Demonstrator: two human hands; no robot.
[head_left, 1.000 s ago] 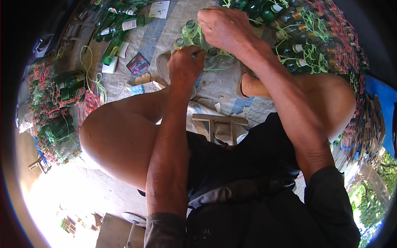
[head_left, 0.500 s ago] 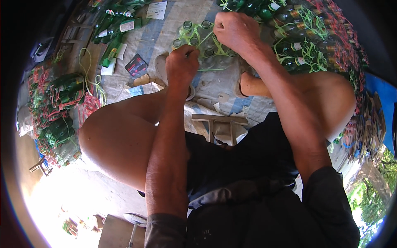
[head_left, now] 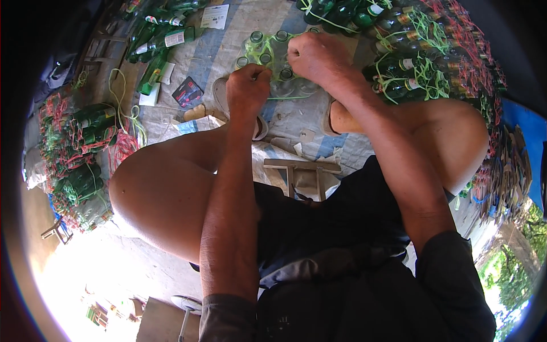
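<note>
Under us spreads a pale woven sheet (head_left: 185, 65) with blue stripes, creased and littered with scraps. Along its right side we see a large bank of bundled bottles (head_left: 407, 64), bound in red and green strands (head_left: 430, 34); a second bottle bundle (head_left: 85, 176), tied the same way, sits at our left. Beyond the right-hand bank are a blue sheet (head_left: 524, 148), a pile of thin brown pieces (head_left: 507, 171) and, lower down, bright foliage (head_left: 515, 262). Strong daylight washes out the lower left. Loose green bottles (head_left: 152, 74) lie on their sides at the upper left, and between our legs stands a small wooden stool (head_left: 302, 165).

Just ahead of our feet, a group of clear glass bottles (head_left: 256, 37) stands upright, mouths up, partly covered by our hands. Our right hand (head_left: 318, 54) is closed in a loose fist over the group's right side. Our left hand (head_left: 248, 88) is also closed, thumb against curled fingers, at the near left corner. Pale green twine (head_left: 288, 98) runs around and among these bottles; whether either hand grips a strand, we cannot tell.
</note>
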